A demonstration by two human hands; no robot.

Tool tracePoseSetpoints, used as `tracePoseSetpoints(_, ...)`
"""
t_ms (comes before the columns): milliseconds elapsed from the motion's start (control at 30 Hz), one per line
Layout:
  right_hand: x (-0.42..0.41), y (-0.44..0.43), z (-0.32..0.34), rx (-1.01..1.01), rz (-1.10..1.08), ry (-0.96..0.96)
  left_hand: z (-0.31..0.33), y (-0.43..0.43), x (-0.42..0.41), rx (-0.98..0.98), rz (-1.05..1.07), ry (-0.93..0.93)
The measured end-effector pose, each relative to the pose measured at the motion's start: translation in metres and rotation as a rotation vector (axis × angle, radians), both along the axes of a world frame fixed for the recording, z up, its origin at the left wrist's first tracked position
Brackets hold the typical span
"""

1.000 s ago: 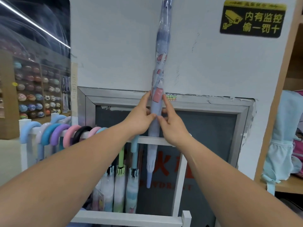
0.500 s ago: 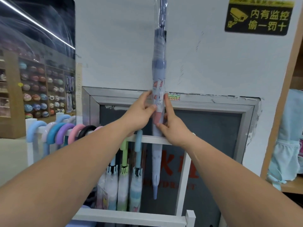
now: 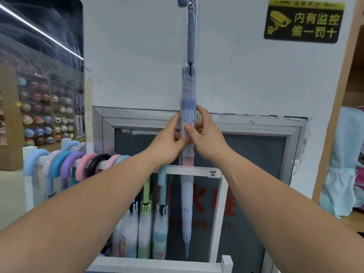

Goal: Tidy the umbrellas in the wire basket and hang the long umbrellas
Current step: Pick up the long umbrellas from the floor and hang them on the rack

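A long pale blue umbrella (image 3: pixel 188 89) in a clear plastic sleeve stands upright in front of the white wall, its handle at the top edge and its tip low, behind the white rack rail (image 3: pixel 189 171). My left hand (image 3: pixel 167 141) and my right hand (image 3: pixel 204 134) both grip its folded canopy at mid-length, from either side. Several long umbrellas with curved pastel handles (image 3: pixel 67 162) hang from the rail on the left. Three more hang under my left arm, their wrapped canopies (image 3: pixel 143 233) pointing down.
A grey framed panel (image 3: pixel 256 154) sits in the wall behind the rack. The white rack's lower bar (image 3: pixel 157 265) runs along the bottom. A pale blue bag (image 3: pixel 342 164) hangs at the right by a wooden shelf. Shelves of balls (image 3: pixel 43 115) fill the far left.
The umbrella has come down between my hands: its handle now shows at the top and its tip reaches lower inside the rack. Both hands stay on the canopy.
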State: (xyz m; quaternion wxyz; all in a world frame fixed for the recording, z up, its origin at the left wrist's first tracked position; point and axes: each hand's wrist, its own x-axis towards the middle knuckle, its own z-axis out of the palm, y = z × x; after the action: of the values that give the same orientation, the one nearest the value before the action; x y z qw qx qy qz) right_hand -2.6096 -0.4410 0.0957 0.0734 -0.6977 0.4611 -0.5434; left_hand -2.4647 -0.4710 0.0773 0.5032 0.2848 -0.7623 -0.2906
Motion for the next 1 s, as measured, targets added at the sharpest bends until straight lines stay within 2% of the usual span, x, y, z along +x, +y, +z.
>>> tracePoseSetpoints(233, -0.006, -0.002, -0.017, 0.1, 0.016, 0.079, -0.003, -0.006, 0.005, -0.006, 0.086, -0.097)
tracePoseSetpoints(400, -0.014, -0.003, -0.036, 0.19, 0.042, 0.155, 0.0, -0.005, 0.005, 0.094, -0.047, 0.073)
tracePoseSetpoints(500, -0.016, -0.004, -0.038, 0.235, 0.053, 0.181, 0.004, -0.004, 0.003, 0.082, -0.007, 0.068)
tracePoseSetpoints(600, -0.017, -0.003, -0.033, 0.145, 0.012, 0.16, -0.001, -0.006, 0.006, 0.08, 0.008, 0.005)
tracePoseSetpoints(733, -0.014, -0.002, -0.016, 0.109, 0.08, -0.012, -0.012, -0.008, 0.01, 0.083, 0.029, -0.048)
tracePoseSetpoints(1000, -0.014, -0.01, -0.036, 0.211, 0.048, 0.135, -0.011, -0.008, 0.011, 0.154, 0.016, -0.019)
